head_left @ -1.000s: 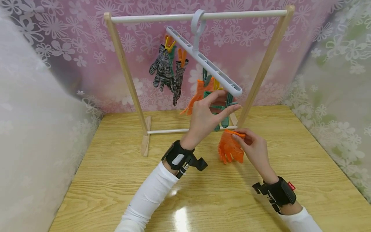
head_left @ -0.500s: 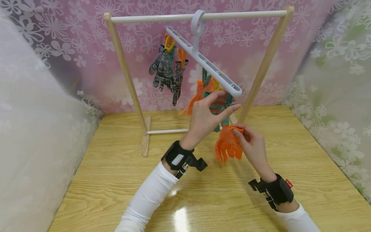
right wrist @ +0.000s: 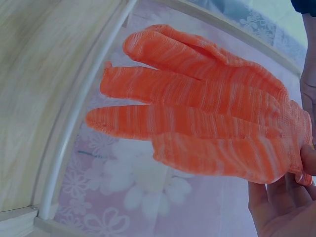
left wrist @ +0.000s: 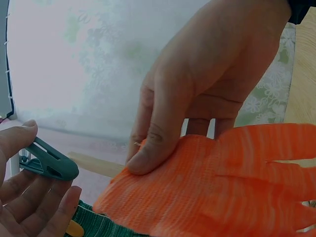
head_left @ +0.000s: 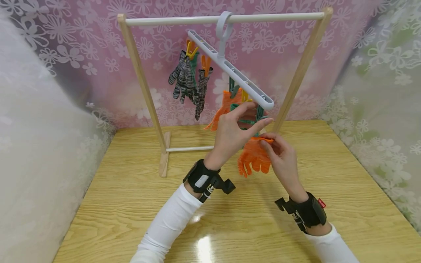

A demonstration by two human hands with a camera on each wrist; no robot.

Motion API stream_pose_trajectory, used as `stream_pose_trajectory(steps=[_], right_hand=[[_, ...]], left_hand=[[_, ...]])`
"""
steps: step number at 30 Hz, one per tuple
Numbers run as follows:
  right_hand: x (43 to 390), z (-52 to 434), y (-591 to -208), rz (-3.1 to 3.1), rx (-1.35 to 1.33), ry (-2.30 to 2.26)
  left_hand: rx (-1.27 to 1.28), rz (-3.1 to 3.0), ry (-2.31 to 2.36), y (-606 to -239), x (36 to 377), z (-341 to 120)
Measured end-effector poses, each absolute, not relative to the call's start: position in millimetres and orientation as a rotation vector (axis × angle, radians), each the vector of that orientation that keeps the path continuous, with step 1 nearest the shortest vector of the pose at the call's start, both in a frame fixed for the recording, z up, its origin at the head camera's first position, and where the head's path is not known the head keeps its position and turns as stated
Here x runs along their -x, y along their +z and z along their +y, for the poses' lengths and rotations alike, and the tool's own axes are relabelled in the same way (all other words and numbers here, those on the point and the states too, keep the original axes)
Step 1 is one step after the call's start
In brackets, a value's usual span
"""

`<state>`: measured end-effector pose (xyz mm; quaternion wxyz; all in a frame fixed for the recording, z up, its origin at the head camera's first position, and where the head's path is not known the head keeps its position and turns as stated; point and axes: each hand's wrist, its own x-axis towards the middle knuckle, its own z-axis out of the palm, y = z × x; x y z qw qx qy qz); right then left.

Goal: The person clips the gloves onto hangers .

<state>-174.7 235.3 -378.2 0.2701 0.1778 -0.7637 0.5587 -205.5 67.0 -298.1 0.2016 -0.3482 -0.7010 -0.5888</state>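
Observation:
In the head view my left hand (head_left: 230,131) is raised at the near end of the pale grey hanger (head_left: 245,82). Its thumb and fingers pinch a dark green clothespin (left wrist: 57,165), clearest in the left wrist view. Just below, my right hand (head_left: 285,157) pinches the cuff of an orange knit glove (head_left: 255,155), which hangs with its fingers downward. The right wrist view shows this glove (right wrist: 207,108) spread out flat. Its cuff edge is close to the clothespin but apart from it. Behind my left hand hangs a green glove (head_left: 246,122), partly hidden.
The hanger hooks over the white rod (head_left: 174,20) of a wooden stand (head_left: 139,73). Grey-black striped gloves (head_left: 182,78) hang at its far end from yellow and orange clothespins. Another orange glove (head_left: 223,107) hangs nearer. A wood-grain table (head_left: 131,204) lies below.
My right hand has moved up and to the left, lifting the orange glove toward the clothespin. My left hand has stayed in place.

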Motion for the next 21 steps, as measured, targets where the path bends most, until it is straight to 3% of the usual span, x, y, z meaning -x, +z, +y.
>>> stream_pose_trajectory(steps=[21], right_hand=[[178.0,223.0,-365.8,-2.022,-0.475,1.461]], left_hand=[[0.980,-1.979,-1.655,-295.5,206.4,65.6]])
